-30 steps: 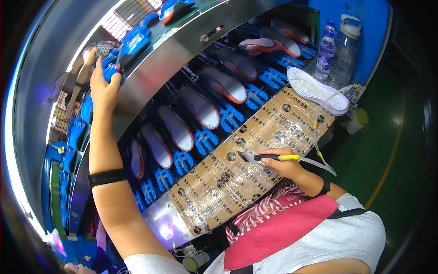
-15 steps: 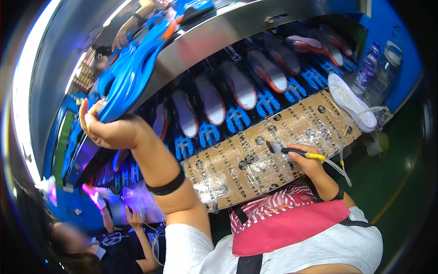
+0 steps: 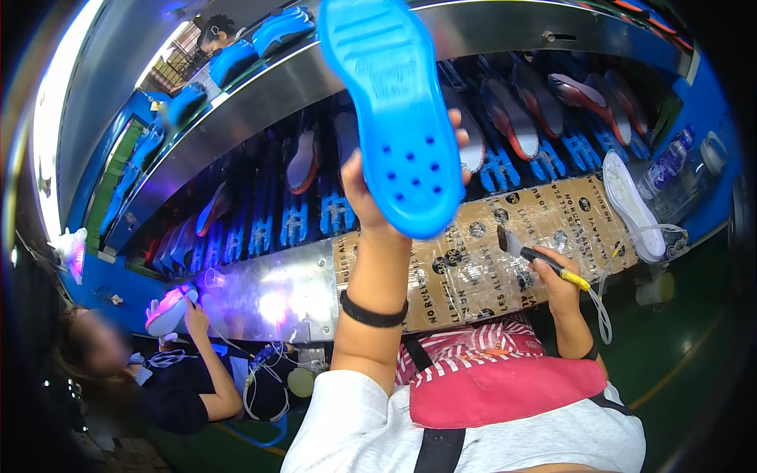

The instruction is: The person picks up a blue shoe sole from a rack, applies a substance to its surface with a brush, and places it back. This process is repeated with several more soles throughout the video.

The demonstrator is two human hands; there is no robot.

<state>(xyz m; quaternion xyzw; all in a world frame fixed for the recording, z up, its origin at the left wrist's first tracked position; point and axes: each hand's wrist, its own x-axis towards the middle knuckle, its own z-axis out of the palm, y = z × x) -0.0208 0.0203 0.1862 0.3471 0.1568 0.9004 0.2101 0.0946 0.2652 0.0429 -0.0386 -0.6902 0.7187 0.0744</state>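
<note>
My left hand (image 3: 364, 197) is raised above the bench and closed round the heel end of a bright blue shoe sole (image 3: 394, 87). The sole stands nearly upright, its toe end cut off by the top of the picture. Small round holes dot the heel part of the face I see. In my right hand (image 3: 561, 284) is a brush (image 3: 527, 252) with a black and yellow handle and a thin clear tube trailing from its end. Its dark bristles point away from me, over the cardboard-covered bench top (image 3: 473, 296).
Behind the bench, shoes (image 3: 509, 118) hang on blue holders below a metal ledge (image 3: 276, 118). More blue soles (image 3: 284, 27) lie beyond it. At right are a white sole (image 3: 631, 205) and a purple-labelled bottle (image 3: 669, 162). A co-worker (image 3: 173, 370) at left holds a shoe (image 3: 168, 311).
My left hand has brought the blue sole from the upper left to the middle and turned it upright. The brush stays in my right hand, and the view has shifted left.
</note>
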